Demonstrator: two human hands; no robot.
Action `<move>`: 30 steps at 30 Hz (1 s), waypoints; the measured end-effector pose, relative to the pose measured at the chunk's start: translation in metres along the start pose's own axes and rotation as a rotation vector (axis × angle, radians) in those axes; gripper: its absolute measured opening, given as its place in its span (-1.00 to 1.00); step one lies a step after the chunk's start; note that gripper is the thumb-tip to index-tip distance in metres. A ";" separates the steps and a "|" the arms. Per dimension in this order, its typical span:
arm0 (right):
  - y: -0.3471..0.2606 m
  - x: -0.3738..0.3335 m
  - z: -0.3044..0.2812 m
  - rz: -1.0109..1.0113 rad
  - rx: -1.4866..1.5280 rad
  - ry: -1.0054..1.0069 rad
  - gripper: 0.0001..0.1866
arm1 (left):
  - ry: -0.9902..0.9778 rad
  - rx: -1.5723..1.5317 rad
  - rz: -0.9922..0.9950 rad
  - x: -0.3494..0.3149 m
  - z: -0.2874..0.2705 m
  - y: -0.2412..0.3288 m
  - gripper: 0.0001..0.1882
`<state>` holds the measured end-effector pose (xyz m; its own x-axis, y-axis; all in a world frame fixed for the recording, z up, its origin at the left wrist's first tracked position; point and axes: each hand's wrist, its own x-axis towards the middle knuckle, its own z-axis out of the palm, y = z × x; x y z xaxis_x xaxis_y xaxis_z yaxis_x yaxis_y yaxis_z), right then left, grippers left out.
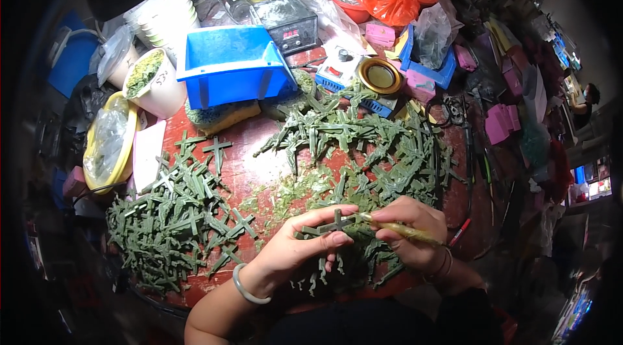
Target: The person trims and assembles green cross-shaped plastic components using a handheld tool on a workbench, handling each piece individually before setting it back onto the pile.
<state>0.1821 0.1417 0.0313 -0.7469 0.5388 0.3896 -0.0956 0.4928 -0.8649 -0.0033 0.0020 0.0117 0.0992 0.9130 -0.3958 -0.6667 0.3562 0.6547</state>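
My left hand, a pale bangle on its wrist, pinches a small dark green wax-like cross between thumb and fingers. From the right, my right hand grips a slim tool with a yellowish handle. Its tip meets the side of the cross, and the exact shape of that tip is too small to make out. Beneath both hands lie green scraps and more green pieces. A heap of trimmed-looking crosses spreads at the left, and rougher, joined-up green pieces cover the table's right side.
A blue bin stands at the back, beside a box with a lit red display. Left of it are a white bucket of green bits and a yellow basin. A round brass-coloured pot and pink blocks stand rightward.
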 end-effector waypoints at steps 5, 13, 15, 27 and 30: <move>0.002 0.003 -0.002 -0.085 -0.013 -0.129 -0.70 | 0.000 0.003 -0.012 0.001 0.000 0.000 -0.49; 0.003 0.001 -0.002 -0.082 -0.038 -0.115 -0.70 | 0.007 0.025 -0.006 0.000 0.001 -0.002 -0.50; 0.003 0.001 -0.001 -0.108 -0.068 -0.113 -0.70 | 0.021 0.111 0.059 0.002 -0.001 -0.005 -0.53; 0.000 0.001 -0.003 -0.086 -0.096 -0.164 -0.79 | 0.038 0.311 0.089 0.003 0.000 -0.007 -0.57; 0.004 -0.002 -0.003 0.014 0.011 -0.156 -0.79 | 0.008 0.102 0.004 0.001 -0.001 -0.003 -0.57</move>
<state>0.1856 0.1447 0.0284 -0.8415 0.4323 0.3240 -0.0911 0.4776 -0.8738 -0.0018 0.0019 0.0082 0.0903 0.9129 -0.3982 -0.5881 0.3715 0.7184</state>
